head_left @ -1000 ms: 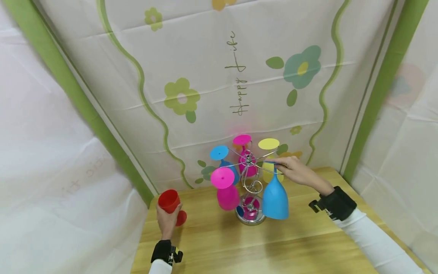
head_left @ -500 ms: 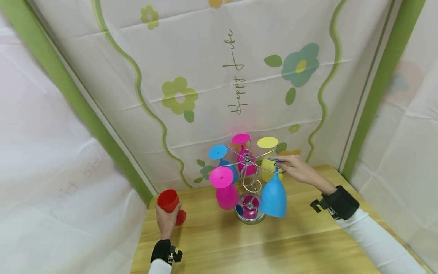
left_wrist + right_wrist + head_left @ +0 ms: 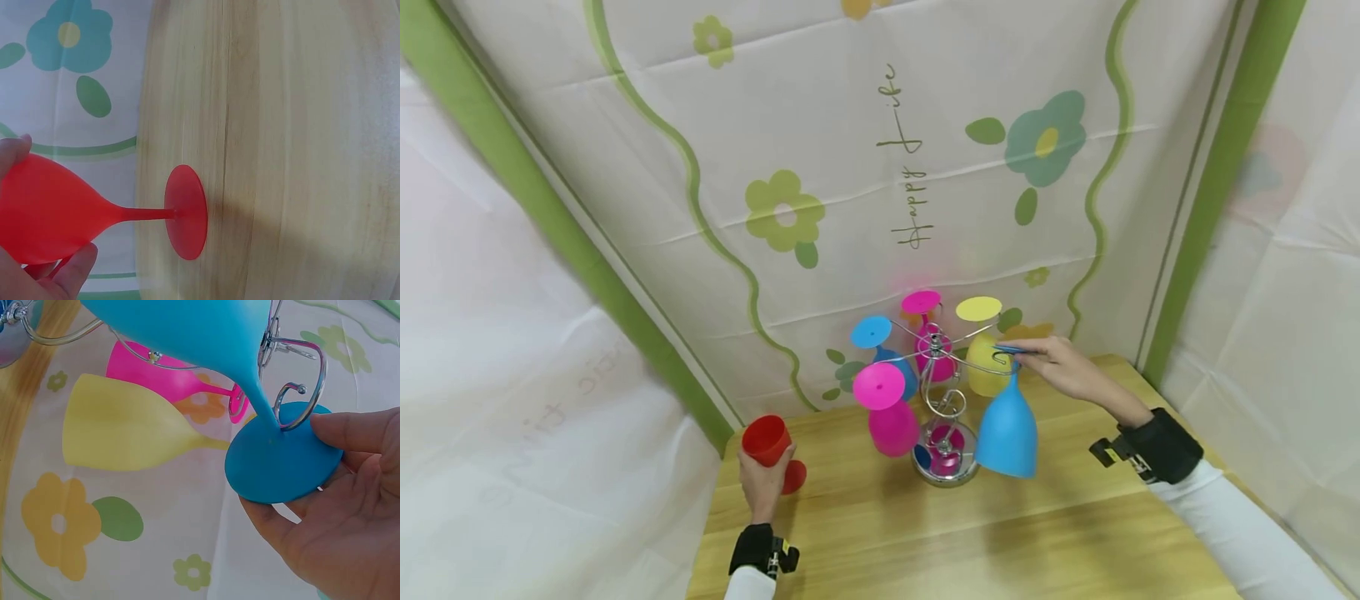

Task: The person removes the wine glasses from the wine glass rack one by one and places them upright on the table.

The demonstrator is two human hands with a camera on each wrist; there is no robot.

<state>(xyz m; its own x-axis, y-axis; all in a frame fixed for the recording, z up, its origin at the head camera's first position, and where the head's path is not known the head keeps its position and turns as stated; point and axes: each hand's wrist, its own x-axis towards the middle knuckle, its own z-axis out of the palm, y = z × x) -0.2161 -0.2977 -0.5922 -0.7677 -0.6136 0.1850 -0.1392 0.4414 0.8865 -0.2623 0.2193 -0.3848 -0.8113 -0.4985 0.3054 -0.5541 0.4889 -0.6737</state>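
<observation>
My left hand point(image 3: 762, 485) grips a red plastic goblet point(image 3: 766, 442) round its bowl at the table's left side. In the left wrist view the goblet's stem and round foot point(image 3: 186, 212) show. On the right, my right hand point(image 3: 1066, 372) pinches the foot of a blue goblet point(image 3: 1007, 429) between thumb and fingers. This goblet hangs upside down, bowl lowest, at an arm of the chrome rack point(image 3: 936, 343). In the right wrist view its stem is right at the curled wire hook point(image 3: 322, 372), beside the foot my thumb presses.
Also hanging inverted on the rack are a yellow goblet point(image 3: 988, 367), another blue goblet point(image 3: 871, 332) and two pink goblets point(image 3: 893, 429). The rack's round mirrored base stands on the wooden table point(image 3: 865, 533). Flower-printed cloth point(image 3: 850, 108) encloses the back and sides.
My right hand has shifted slightly right with the blue goblet, outward along the rack arm, and the curled hook end now shows left of its stem. The left hand holds the red goblet as before.
</observation>
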